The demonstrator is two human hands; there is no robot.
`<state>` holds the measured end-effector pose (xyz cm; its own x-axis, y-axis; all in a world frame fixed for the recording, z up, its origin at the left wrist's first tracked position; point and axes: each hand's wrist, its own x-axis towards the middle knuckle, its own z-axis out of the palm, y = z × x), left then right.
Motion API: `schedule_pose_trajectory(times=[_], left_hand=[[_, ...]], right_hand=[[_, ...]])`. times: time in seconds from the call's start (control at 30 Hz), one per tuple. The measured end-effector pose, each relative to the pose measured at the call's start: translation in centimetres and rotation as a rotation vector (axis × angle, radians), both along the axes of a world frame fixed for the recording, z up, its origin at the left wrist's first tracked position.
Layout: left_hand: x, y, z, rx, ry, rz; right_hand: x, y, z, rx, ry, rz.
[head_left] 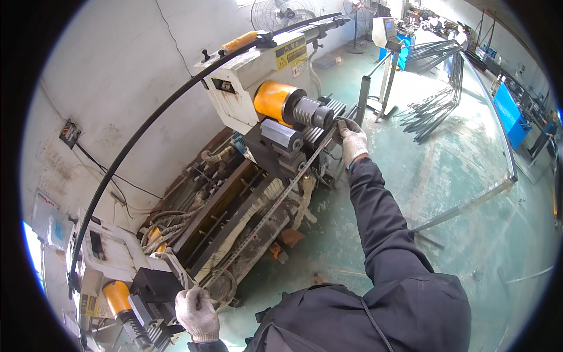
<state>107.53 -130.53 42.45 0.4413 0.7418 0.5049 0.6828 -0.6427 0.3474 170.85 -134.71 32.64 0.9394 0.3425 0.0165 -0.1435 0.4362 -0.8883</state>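
Note:
A long thin metal bar (264,219) slants between my gloved hands, along the front of a two-headed machine. My right hand (353,141), arm stretched forward, pinches its far end beside the grey ribbed roller (314,112) of the far head. At lower left, my left hand (197,315) is closed with its fingertips at the bar's near end; the exact grip is partly hidden. The far head has an orange cylinder (274,101) and a grey block (280,134) below it. A second orange cylinder (117,297) belongs to the near head, next to my left hand.
A black hose (138,120) arches over both heads. Hoses and cables (170,226) crowd the machine bed by the wall. A control stand (385,32) is beyond my right hand. Bent metal bars (431,111) lie stacked on a frame at right. Someone (546,132) stands far right.

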Motion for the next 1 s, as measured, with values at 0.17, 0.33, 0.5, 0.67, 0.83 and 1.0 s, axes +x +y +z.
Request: schedule_pose_trajectory(times=[0.17, 0.33, 0.5, 0.67, 0.83, 1.0], left_hand=[[0.6, 0.4, -0.5, 0.039, -0.051, 0.009], [0.2, 0.3, -0.9, 0.004, -0.044, 0.014], [0.4, 0.5, -0.6, -0.031, -0.03, 0.016], [0.5, 0.8, 0.1, -0.015, -0.034, 0.033], [0.6, 0.6, 1.0, -0.088, -0.018, -0.004], [-1.6, 1.5, 1.6, -0.096, -0.023, -0.041]], right_hand=[[0.9, 0.9, -0.2, 0.079, 0.007, 0.027], [1.1, 1.3, -0.5, 0.102, 0.02, 0.044], [0.7, 1.6, -0.1, 0.101, -0.01, -0.027], [0.0, 1.8, 1.4, 0.098, -0.003, -0.032], [0.3, 2.1, 0.3, 0.026, -0.044, -0.081], [6.0, 2.7, -5.6, -0.465, -0.725, -0.32]])
